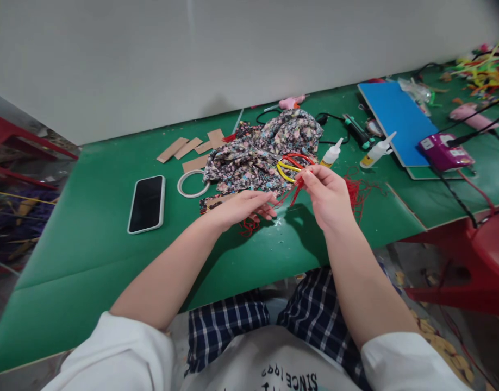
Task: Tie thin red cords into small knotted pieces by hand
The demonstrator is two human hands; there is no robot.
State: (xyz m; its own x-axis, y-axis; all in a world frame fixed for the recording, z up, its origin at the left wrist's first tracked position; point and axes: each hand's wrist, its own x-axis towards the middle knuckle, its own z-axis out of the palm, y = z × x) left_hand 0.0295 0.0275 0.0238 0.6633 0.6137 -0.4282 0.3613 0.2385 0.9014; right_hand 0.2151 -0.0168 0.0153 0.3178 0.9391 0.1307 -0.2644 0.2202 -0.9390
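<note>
In the head view, a person's two bare hands work above a green bench [98, 260]. The right hand [325, 196] pinches a small bunch of red threads [297, 191] between thumb and fingertips, and the strands hang from the pinch and stretch over towards the other hand. The left hand [249, 207] lies lower, palm partly turned down, its fingers loosely bent at the far end of those strands; whether they grip the strands or only touch them cannot be told. Loose red thread [249, 226] shows just below the left hand, and a larger tangle of red thread [355, 191] lies on the bench just beside the right wrist.

Beyond the hands, a crumpled floral cloth [249, 157] is spread on the bench, with yellow-handled scissors [288, 172] and a red-handled tool [300, 158] at its right edge. A roll of white tape [184, 190] touches its left side, near several brown cardboard pieces [173, 149]. A phone [147, 205] with a dark screen lies farther left. To the right of the cloth stand two small glue bottles [331, 153], one tilted, and past them lie a green-and-black cutter [356, 132], a blue board [398, 122] and a purple box [447, 153] with cables.
</note>
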